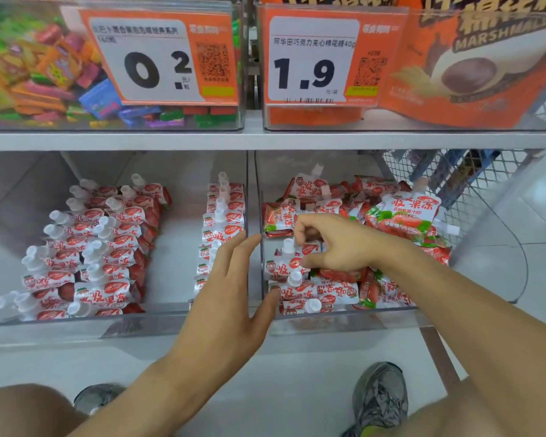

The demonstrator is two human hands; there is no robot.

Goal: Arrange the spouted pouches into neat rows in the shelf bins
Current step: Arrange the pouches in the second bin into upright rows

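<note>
Pouches (316, 291) lay jumbled in the right bin (344, 323); right hand (338, 244) pinched one there, left hand (230, 294) hovered with fingers spread.

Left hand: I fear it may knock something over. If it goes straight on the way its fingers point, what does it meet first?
Probably the clear plastic divider between the bins; the left hand sits close, though depth is unclear.

The scene is bright, with even white light from above. Shadows are soft; under the upper shelf (265, 141) the back of the bins is a little darker. The clear bin fronts show pale glare, mostly on the right upper bin (486, 74). The wide lens bends the shelf lines near the edges. The price labels (312, 61) are slightly blurred, and the corners are softer.
</note>
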